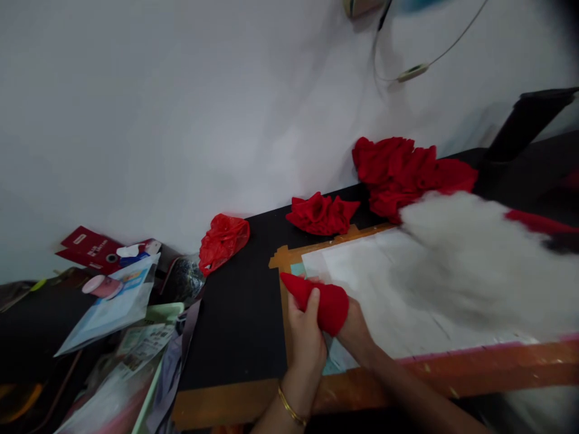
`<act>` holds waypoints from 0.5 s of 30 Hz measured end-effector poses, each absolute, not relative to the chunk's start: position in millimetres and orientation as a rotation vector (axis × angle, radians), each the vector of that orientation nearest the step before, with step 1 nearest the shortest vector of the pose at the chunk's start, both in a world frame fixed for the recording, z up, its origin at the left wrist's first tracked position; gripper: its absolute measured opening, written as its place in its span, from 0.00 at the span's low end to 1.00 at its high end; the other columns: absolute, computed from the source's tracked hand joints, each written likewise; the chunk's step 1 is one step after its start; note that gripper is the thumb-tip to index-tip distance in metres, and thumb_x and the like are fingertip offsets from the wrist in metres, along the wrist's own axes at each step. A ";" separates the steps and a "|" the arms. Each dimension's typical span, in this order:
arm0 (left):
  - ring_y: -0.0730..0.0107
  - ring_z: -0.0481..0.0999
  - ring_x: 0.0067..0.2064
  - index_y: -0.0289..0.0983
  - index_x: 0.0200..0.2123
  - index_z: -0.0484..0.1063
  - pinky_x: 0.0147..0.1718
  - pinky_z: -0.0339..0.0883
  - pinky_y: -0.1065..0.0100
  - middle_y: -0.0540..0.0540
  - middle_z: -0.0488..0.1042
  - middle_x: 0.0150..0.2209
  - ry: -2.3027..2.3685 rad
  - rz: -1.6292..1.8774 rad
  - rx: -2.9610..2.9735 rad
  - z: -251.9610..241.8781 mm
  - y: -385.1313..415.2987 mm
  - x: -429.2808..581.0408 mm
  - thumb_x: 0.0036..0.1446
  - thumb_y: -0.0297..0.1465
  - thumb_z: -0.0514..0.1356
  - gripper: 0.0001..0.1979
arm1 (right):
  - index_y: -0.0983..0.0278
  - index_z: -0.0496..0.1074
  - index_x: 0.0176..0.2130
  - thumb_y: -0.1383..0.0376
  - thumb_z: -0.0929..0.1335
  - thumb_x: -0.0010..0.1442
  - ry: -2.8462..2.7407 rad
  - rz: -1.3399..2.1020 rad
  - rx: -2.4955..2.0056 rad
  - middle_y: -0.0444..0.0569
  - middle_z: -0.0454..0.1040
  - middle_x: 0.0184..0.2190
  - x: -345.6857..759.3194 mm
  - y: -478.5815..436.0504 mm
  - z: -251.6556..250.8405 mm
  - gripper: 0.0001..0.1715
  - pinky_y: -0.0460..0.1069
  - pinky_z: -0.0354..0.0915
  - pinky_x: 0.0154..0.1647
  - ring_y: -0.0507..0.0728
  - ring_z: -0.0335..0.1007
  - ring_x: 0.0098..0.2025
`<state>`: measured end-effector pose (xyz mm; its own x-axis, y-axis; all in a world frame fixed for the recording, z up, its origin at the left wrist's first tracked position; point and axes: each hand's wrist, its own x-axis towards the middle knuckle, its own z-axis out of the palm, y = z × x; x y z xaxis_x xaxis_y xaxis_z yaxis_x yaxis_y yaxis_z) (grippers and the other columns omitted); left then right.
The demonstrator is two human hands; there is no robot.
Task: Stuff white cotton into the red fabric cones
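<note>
The left hand [306, 337] is closed around the red cloth cone [323, 298], with its fingers wrapped over the thin end. The right hand [357, 330] is at the wide end, but the cloth hides its fingers, so I cannot tell if it grips or is open. The cone is held just above the near left corner of the white sheet [362, 271], at the front of the black table [239, 319]. The cloth looks soft and floppy, so I think the cone could slip, bend or lose its shape if 1 hand lets go or squeezes too hard. The big pile of white fluff [461, 265] lies just beside the right arm, and an elbow bump could push bits over the orange edge [497, 361]. 2 heaps of red cloth, a small one [321, 214] and a big one [402, 172], sit by the wall, well apart from the hands. A red plastic bag [224, 238] lies to the left. Further left, a pink roll [102, 286] and a plastic packet [113, 307] lie in a messy heap. Nothing stands between the hands and the cone, but the fluff crowds the right side.
</note>
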<state>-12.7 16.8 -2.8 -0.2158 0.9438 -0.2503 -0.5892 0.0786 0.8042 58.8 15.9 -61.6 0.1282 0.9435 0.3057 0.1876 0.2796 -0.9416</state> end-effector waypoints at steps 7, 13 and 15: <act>0.59 0.80 0.46 0.39 0.56 0.66 0.48 0.73 0.61 0.40 0.78 0.48 1.037 1.376 0.437 -14.9 3.9 3.2 0.46 0.32 0.71 0.33 | 0.62 0.76 0.45 0.59 0.66 0.60 -1.071 1.132 -1.149 0.53 0.81 0.43 63.7 11.4 -37.7 0.16 0.55 0.74 0.48 0.61 0.78 0.45; 0.62 0.80 0.45 0.37 0.49 0.73 0.48 0.73 0.64 0.42 0.80 0.44 0.971 1.440 0.202 -10.9 29.7 -18.2 0.50 0.28 0.67 0.21 | 0.62 0.68 0.58 0.60 0.68 0.59 -1.259 1.296 -1.010 0.55 0.72 0.57 79.8 15.5 -31.6 0.28 0.59 0.68 0.57 0.62 0.69 0.58; 0.62 0.80 0.44 0.36 0.48 0.73 0.48 0.73 0.63 0.42 0.80 0.43 0.956 1.445 0.133 -7.2 41.0 -28.5 0.53 0.28 0.65 0.17 | 0.60 0.64 0.61 0.61 0.69 0.58 -1.390 1.137 -1.027 0.56 0.66 0.62 89.7 10.2 -27.4 0.32 0.59 0.70 0.56 0.63 0.66 0.60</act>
